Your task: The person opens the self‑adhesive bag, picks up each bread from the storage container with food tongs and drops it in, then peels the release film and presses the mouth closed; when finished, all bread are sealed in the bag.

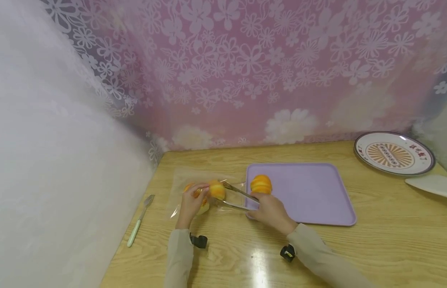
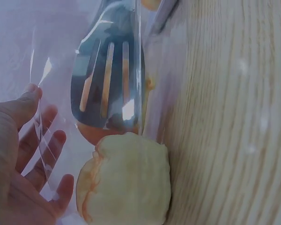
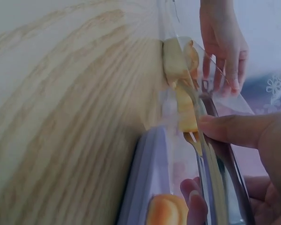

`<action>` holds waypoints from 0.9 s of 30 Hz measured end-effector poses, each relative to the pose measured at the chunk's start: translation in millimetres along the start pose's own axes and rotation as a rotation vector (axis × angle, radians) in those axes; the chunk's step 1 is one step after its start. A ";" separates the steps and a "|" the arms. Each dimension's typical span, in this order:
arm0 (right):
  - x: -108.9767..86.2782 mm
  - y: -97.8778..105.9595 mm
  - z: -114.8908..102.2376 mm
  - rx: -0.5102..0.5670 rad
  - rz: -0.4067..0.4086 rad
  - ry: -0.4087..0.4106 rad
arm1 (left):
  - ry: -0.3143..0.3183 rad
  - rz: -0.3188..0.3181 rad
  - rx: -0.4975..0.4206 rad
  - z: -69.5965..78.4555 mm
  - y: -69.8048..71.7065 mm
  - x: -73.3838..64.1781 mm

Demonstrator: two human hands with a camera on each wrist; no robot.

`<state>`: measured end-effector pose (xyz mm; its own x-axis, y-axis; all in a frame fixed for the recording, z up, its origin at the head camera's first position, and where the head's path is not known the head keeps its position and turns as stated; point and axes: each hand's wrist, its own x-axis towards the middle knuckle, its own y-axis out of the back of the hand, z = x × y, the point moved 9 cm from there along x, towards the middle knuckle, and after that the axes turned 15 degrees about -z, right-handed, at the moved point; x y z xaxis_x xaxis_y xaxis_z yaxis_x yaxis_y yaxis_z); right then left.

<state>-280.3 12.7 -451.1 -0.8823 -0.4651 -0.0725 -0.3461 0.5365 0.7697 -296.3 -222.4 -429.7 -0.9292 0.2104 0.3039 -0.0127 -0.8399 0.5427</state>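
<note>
Fingers of our right hand (image 1: 270, 212) clamp the tongs (image 1: 241, 192); our left hand (image 1: 190, 205) pinches the bag (image 1: 178, 188). One bun (image 1: 261, 184) is on the tray (image 1: 306, 192); more buns (image 1: 217, 190) look left inside.

We look at home-like dining corner, exact kind unclear: flowered cloth (image 1: 245, 80) behind lilac tray (image 1: 302, 192), wood-grain tabletop (image 1: 223, 252) beneath tray, printed plate (image 1: 390, 155) right of tray.
</note>
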 end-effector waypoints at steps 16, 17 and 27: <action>5.5 -7.5 -18.0 -0.098 0.088 0.008 | -0.025 0.003 -0.029 -15.5 -3.3 0.6; 4.3 -5.9 -18.8 -0.112 0.100 0.014 | -0.027 0.005 -0.035 -15.2 -2.7 0.5; 5.8 1.3 -21.5 -0.143 0.160 0.039 | -0.072 -0.002 -0.092 -9.4 -3.2 3.7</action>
<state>-279.0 -4.4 -436.9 -0.9083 -0.4104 0.0803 -0.1514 0.5017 0.8517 -303.2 -223.6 -437.7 -0.9002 0.2448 0.3602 -0.0516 -0.8812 0.4699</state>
